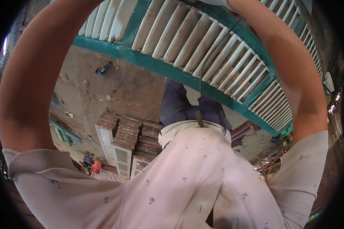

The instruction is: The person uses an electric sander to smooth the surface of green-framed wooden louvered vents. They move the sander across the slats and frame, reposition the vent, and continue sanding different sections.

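A louvred shutter with a green frame (141,58) and pale, dirt-streaked slats (179,36) spans the upper part of the head view. My forearms reach up on either side of it. Only a strip of my right hand (219,2), in a grey glove, shows at the top edge beside the shutter; its fingers are hidden. My left hand lies beyond the top edge, so what it touches does not show. A dark cable (210,57) runs from near my right wrist across the slats and down toward my waist.
Stacked louvred panels (122,139) stand on the dirt floor (132,87) at lower left. A dark device (104,68) with a yellow cord lies on the ground. Another green shutter (67,131) lies at far left, near a red object (97,166). Sticks and debris (273,156) are piled at right.
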Tool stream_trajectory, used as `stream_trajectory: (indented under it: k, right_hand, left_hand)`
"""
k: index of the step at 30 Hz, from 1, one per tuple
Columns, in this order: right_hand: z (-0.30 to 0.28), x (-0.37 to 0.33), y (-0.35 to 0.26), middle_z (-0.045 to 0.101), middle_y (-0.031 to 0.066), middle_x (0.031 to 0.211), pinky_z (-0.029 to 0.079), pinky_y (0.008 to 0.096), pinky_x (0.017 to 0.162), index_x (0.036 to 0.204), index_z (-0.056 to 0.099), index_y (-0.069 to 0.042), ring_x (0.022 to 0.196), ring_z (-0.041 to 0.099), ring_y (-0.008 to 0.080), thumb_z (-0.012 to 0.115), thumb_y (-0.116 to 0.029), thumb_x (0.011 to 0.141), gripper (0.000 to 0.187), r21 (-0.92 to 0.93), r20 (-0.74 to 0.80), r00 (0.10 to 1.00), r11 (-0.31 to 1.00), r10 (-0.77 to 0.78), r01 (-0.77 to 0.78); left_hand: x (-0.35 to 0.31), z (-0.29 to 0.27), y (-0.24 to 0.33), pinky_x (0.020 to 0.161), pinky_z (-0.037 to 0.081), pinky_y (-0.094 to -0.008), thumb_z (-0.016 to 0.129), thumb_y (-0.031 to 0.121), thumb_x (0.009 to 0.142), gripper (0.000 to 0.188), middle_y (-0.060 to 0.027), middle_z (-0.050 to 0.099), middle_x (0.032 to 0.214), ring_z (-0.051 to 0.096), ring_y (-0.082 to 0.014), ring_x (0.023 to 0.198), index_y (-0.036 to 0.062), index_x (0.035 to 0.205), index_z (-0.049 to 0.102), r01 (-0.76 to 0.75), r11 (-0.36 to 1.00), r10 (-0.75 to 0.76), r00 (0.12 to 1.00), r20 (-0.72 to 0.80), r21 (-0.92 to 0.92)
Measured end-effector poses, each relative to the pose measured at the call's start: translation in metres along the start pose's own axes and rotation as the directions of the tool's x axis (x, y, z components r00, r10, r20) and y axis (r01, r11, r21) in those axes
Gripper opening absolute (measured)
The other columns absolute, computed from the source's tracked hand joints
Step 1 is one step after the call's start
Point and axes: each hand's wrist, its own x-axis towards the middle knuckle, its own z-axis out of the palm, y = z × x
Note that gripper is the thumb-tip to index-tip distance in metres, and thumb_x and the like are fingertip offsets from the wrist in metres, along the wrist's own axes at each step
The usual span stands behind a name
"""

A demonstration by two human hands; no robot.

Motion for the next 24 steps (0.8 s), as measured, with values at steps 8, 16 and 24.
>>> stream_trajectory:
  k: [8,16,24]
  right_hand:
    - [-0.016,0.042,-0.042,0.078,0.0299,0.116,0.059,0.049,0.1,0.11,0.083,0.001,0.113,0.077,0.0427,0.063,-0.026,0.091,0.039,0.048,-0.042,0.999,0.998,-0.025,0.027]
    - [-0.018,0.019,-0.026,0.078,0.0302,0.117,0.059,0.0495,0.101,0.111,0.083,0.002,0.115,0.077,0.0427,0.062,-0.025,0.091,0.04,0.021,0.023,1.0,1.0,-0.004,0.003]
    - [-0.011,-0.075,0.057,0.078,0.0285,0.117,0.058,0.0516,0.101,0.109,0.083,-0.003,0.115,0.075,0.0439,0.066,-0.027,0.09,0.035,0.07,0.097,0.991,0.992,0.094,-0.101]
  left_hand:
    - [-0.007,-0.02,-0.058,0.096,0.06,-0.0475,0.101,0.031,0.065,0.071,-0.0189,0.08,0.115,0.076,-0.0394,0.111,0.01,0.126,0.072,-0.024,0.996,0.021,0.999,0.04,0.083]
    - [0.0,-0.011,-0.033,0.096,0.06,-0.048,0.099,0.031,0.068,0.066,-0.0194,0.08,0.114,0.076,-0.0397,0.109,0.0089,0.125,0.072,-0.002,1.0,0.002,0.997,0.072,0.005]
    - [0.036,0.027,0.076,0.099,0.06,-0.049,0.094,0.037,0.071,0.069,-0.0228,0.079,0.117,0.075,-0.0425,0.112,0.0066,0.129,0.073,-0.109,0.991,0.11,0.994,0.011,-0.072]
